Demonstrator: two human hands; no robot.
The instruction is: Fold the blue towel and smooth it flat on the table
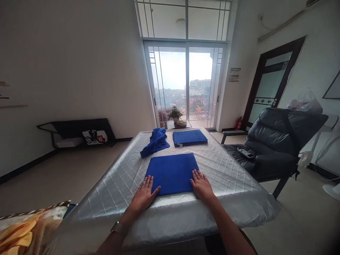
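A blue cloth [172, 173], folded into a flat rectangle, lies on the table near me. My left hand [145, 193] rests palm down over its near left corner, fingers stretched out and thumb apart. On the right edge lies my right hand [202, 184], also flat with its fingers extended. Neither hand grips the cloth. Beyond it, a stack of folded blue cloths [190, 137] shows a small white tag at its front left. Left of the stack, another blue cloth [156, 141] is crumpled in a loose heap.
A silver quilted cover [111, 191] drapes the table. To the right stands a dark reclining chair [276, 138] with a device on its seat. Behind the table, a potted plant [175, 113] stands before glass doors. Patterned fabric [32, 226] lies at the lower left.
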